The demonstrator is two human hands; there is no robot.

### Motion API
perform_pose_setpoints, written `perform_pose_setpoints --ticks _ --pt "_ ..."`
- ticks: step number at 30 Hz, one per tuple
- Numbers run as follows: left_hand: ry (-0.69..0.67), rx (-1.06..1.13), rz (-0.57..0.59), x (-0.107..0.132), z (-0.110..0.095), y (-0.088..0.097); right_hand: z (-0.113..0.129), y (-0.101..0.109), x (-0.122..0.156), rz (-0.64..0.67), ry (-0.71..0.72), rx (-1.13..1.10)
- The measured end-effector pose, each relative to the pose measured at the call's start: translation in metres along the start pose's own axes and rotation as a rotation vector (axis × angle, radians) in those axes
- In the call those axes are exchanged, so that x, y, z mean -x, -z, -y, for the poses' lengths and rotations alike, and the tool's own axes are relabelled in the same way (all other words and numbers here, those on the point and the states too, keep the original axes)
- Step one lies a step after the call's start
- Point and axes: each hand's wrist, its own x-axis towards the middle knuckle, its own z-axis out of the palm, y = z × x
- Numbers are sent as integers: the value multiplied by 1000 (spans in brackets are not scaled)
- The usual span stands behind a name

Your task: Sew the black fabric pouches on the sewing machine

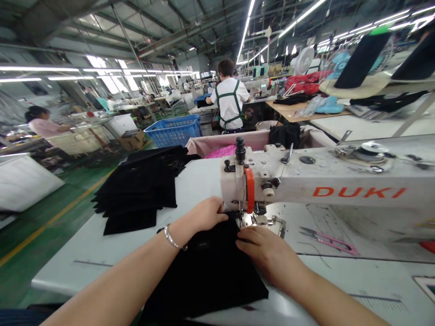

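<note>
A piece of black fabric (217, 267) lies on the sewing machine's bed, its far right edge at the lit needle area. My left hand (207, 216), with a silver bracelet at the wrist, grips the far edge of the fabric just left of the needle; some of its fingers are hidden. On the near side of the needle, my right hand (263, 251) holds the fabric's right edge with its fingers bent together. Above both hands stands the head of the white sewing machine (292, 174), which has an orange guard (250, 190) beside the needle bar.
Stacked black fabric pieces (136, 181) lie at the table's left. Pink-handled thread snips (329, 241) rest right of the needle. Beyond the machine are a pink cloth-lined bin (200, 144), a blue crate (175, 130) and a person in a white shirt (229, 97).
</note>
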Motion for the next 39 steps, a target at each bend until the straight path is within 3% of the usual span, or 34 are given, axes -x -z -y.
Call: perform_pose_setpoints --ticks 3,7,9,13,17,21,26,31,36,39 --pt "52 119 72 41 -3 6 21 6 3 39 -104 -181" --pt "85 384 105 90 -22 8 53 19 -2 -64 -550 -547" --pt "114 615 124 104 -35 9 63 25 -8 -66 -683 -698" --pt "213 871 97 116 -53 9 72 36 -16 -26 -729 -792" --pt "239 934 53 122 -58 7 76 43 -14 -27 -756 -772" --pt "176 895 18 127 -62 6 80 47 -13 -12 -777 -795" --pt "114 752 -87 129 -65 6 81 45 -15 -40 -742 -786" --pt "147 610 -118 123 -65 9 84 36 -12 -112 -700 -849" --pt "136 390 52 105 -53 19 71 30 2 -105 -202 -753" --pt "60 171 132 83 -37 18 56 18 5 -24 -89 -604"
